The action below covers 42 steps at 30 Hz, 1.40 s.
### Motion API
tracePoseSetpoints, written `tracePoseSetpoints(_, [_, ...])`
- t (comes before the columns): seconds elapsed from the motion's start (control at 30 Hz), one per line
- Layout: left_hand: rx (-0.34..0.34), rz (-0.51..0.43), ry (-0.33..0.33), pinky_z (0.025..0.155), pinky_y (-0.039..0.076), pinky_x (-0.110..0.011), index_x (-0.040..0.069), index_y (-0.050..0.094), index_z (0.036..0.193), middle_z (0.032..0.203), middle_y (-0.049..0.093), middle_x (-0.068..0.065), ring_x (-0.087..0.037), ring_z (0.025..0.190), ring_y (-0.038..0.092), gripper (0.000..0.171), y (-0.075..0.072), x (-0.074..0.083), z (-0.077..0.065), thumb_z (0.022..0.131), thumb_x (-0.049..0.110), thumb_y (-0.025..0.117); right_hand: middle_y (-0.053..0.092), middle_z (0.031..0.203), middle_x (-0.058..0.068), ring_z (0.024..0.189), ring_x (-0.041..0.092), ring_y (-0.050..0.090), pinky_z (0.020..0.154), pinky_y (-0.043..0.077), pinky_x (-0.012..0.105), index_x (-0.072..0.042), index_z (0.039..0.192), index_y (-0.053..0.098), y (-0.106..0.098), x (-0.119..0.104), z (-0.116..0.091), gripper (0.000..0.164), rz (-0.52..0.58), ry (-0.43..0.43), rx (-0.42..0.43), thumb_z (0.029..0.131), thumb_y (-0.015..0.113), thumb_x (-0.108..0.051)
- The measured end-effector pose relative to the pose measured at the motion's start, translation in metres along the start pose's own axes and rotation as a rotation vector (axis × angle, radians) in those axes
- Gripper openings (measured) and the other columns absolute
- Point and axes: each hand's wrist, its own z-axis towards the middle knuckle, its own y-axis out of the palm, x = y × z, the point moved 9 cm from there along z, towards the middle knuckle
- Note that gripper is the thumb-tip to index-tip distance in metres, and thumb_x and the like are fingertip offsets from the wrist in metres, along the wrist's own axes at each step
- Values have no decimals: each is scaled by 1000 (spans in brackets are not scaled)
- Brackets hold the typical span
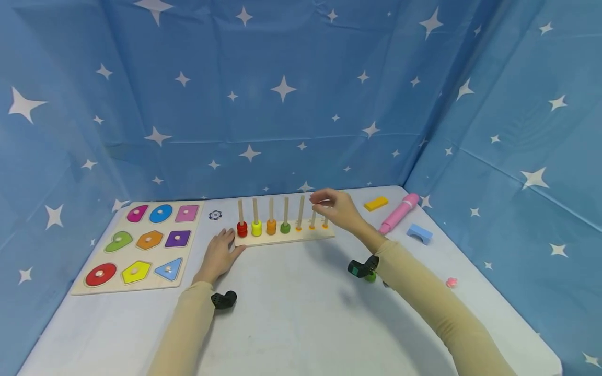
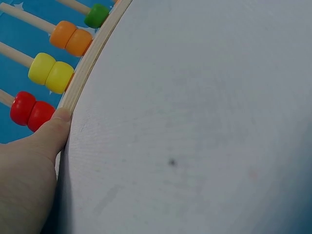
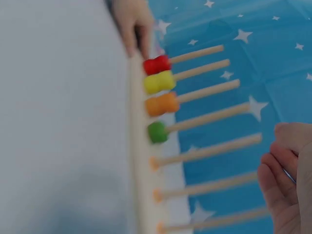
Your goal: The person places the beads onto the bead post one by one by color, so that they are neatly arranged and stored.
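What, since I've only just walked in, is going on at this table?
A person is working at a long, pale wooden peg board. Their left hand holds its left end; their right hand is raised by the tops of three beadless wooden pegs, no bead visible in it. The other four carry rounded beads: two red beads, two yellow beads, two orange beads, one green bead.

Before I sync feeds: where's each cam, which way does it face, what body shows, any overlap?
Head: worn on head, facing forward and down at the pegboard; left hand, right hand and sleeves show.
Left wrist: on that wrist, facing tabletop and red beads; only left hand shows.
Right wrist: on that wrist, looking across the pegs toward the left hand; right hand at right edge.
Both wrist views share the green bead.
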Motion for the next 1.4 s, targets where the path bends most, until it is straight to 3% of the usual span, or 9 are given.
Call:
tracePoseSetpoints(0.37, [3,12,-5,114,13,-53,-9,38,139,144,36,-25,-41,137,23,66,0,-6,0,93,34,59,65,104,22,98,37,62,85,54,31,10,109,61,-21,64,-100,23,52,152,-114,87,63,4])
tracePoseSetpoints(0.43, [-1,11,-5,114,13,-53,-9,38,138,144,36,-26,-42,137,23,66,1,-6,0,94,34,59,64,104,25,98,40,61,86,54,35,10,108,62,-22,66,-115,22,50,177,-142,87,63,5])
tracePoseSetpoints(0.6, [-5,12,-9,114,13,-53,-9,38,139,144,36,-25,-41,137,22,66,2,-5,-1,94,34,59,63,102,28,95,44,61,83,53,50,11,107,61,-23,72,-142,23,16,135,-212,84,63,9])
tracePoseSetpoints(0.7, [-7,9,-9,114,12,-53,-9,37,139,145,35,-25,-41,137,22,67,3,-4,0,94,35,59,65,101,23,93,39,63,82,53,51,8,106,63,-26,83,-153,25,-37,106,-234,82,67,7])
tracePoseSetpoints(0.87, [-4,12,-5,114,12,-53,-9,38,139,144,36,-25,-41,137,22,66,3,-3,0,93,34,59,68,101,9,89,22,66,80,56,41,-2,106,65,-31,98,-169,26,-152,50,-261,81,73,-3])
tracePoseSetpoints(1.0, [-5,7,-4,114,12,-52,-9,37,139,144,36,-25,-40,137,22,66,3,-2,0,93,34,59,68,102,4,90,15,65,79,57,37,-5,107,66,-32,104,-178,26,-178,38,-276,82,72,-6])
tracePoseSetpoints(1.2, [-5,-1,-7,114,12,-52,-8,37,140,145,35,-25,-40,137,22,66,2,-1,1,93,34,59,68,102,1,91,13,64,80,56,34,-6,108,66,-33,108,-180,27,-151,91,-260,82,72,-7])
tracePoseSetpoints(1.4, [-16,-5,-16,114,12,-52,-8,37,140,145,35,-25,-40,138,22,67,1,-1,0,94,35,59,68,101,8,91,21,65,80,56,37,-2,108,65,-30,104,-170,27,-135,66,-262,82,71,-2])
